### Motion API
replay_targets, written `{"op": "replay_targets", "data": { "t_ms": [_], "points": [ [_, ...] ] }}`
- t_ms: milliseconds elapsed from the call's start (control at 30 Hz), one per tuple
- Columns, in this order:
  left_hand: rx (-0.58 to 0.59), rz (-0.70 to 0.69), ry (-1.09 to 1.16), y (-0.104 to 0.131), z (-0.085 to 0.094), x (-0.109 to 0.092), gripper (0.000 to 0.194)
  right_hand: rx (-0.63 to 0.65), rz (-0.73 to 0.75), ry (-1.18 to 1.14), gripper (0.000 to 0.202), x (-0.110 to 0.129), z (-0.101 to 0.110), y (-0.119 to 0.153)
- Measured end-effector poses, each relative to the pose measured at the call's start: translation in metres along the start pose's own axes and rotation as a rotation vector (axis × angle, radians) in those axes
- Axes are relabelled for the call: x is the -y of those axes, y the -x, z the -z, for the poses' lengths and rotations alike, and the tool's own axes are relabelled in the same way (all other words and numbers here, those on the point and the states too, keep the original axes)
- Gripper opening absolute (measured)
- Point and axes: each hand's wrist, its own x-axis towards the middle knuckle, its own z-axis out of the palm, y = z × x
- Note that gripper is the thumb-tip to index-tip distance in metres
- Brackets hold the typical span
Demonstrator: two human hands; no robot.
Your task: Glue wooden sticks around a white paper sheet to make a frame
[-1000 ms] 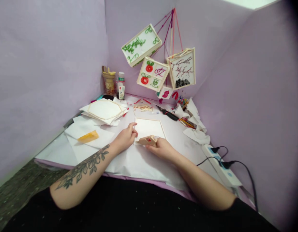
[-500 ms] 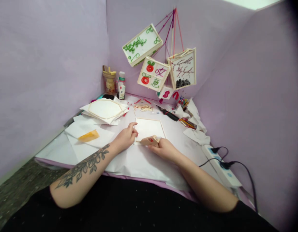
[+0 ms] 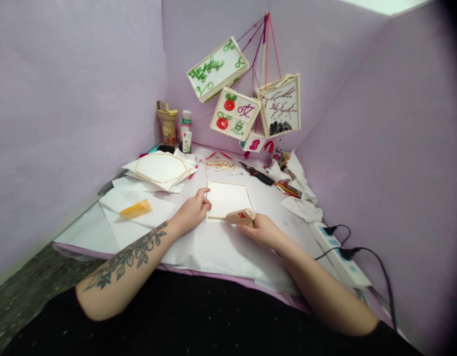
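A white panel (image 3: pixel 228 195) edged with thin wooden sticks lies flat in front of me. At its left edge is my left hand (image 3: pixel 196 206), fingers bent and closed against the border, holding it. My right hand (image 3: pixel 262 229) is wrapped round a beige glue gun (image 3: pixel 239 216) with a red mark on its side. The gun points left along the panel's near edge, where a pale stick (image 3: pixel 216 216) shows. Part of the panel's near right corner is hidden behind the gun and hand.
Left lie a stack of white panels (image 3: pixel 161 168) and an orange-yellow strip (image 3: pixel 135 209). Behind are loose sticks (image 3: pixel 220 165) and black-handled pliers (image 3: pixel 260 175). Paper scraps (image 3: pixel 301 208) and a power strip (image 3: pixel 340 254) with cords line the right. Decorated boxes (image 3: pixel 236 112) hang above.
My right hand has moved a little to the right with the glue gun, along the panel's near edge. The left hand and the panel have stayed in place.
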Motion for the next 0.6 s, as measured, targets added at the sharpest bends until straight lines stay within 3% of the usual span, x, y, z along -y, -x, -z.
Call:
{"op": "replay_targets", "data": {
  "t_ms": [200,600],
  "points": [
    [0.001,0.002,0.0,0.0005,0.0013,-0.0026,0.047,0.002,-0.011,-0.114,0.042,-0.0081,0.0032,0.001],
    [0.006,0.004,-0.016,0.0004,0.0016,-0.0024,0.047,-0.037,-0.03,0.011,0.032,-0.0001,0.0099,0.0065]
  ]
}}
